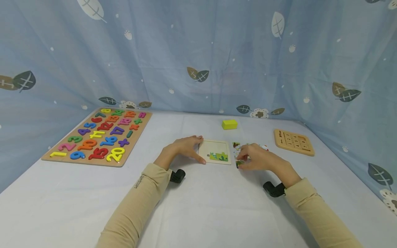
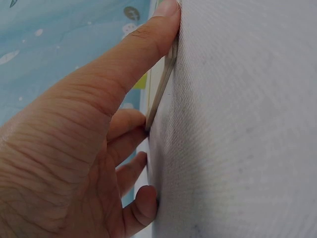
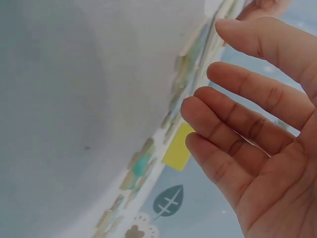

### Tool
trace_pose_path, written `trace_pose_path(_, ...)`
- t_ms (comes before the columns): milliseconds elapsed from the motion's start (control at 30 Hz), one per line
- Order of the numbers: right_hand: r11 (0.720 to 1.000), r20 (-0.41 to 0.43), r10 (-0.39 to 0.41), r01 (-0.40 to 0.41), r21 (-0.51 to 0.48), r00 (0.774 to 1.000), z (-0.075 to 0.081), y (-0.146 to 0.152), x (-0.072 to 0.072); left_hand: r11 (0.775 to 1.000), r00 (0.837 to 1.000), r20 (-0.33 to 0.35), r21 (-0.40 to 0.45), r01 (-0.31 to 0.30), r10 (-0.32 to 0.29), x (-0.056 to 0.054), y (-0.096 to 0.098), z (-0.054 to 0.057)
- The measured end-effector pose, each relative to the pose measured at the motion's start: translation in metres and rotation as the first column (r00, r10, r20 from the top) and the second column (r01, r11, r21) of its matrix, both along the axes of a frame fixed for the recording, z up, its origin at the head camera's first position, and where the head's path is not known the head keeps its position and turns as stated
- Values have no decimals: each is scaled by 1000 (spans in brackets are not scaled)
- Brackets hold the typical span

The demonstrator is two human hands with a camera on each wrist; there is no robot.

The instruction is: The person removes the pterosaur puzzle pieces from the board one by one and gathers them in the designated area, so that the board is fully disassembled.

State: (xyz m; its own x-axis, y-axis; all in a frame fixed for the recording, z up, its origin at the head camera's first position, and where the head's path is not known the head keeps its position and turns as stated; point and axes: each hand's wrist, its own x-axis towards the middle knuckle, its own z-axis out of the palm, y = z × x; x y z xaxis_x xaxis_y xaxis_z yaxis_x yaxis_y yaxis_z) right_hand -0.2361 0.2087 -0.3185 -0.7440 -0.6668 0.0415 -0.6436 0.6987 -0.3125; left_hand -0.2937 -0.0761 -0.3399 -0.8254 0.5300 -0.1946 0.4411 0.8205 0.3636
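A shallow wooden puzzle tray (image 1: 214, 144) lies on the table. Joined green jigsaw pieces (image 1: 219, 157) sit along its near side toward the right corner. My left hand (image 1: 190, 148) holds the tray's left side between thumb and index finger, the other fingers spread behind in the left wrist view. Just right of the tray are loose jigsaw pieces (image 1: 236, 145), partly covered by my right hand (image 1: 255, 156). Its fingers are loosely bent, with a gap between thumb and index finger and nothing seen between them in the right wrist view.
A yellow block (image 1: 229, 124) stands beyond the tray. At the left lies a large number board (image 1: 128, 151) with colourful raised numerals. A small wooden number board (image 1: 293, 142) lies at the right. A patterned blue curtain (image 1: 173, 51) hangs behind the white table.
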Motion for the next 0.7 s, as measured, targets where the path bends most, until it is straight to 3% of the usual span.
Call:
trace_pose_path(267,999,16,-34,34,21,999,9,-14,-1,1000,1000,0,-3,-3,3,0,0,0)
trace_pose_path(700,998,-5,-13,13,67,1000,16,-53,-13,1000,1000,1,-12,0,0,1,0,1)
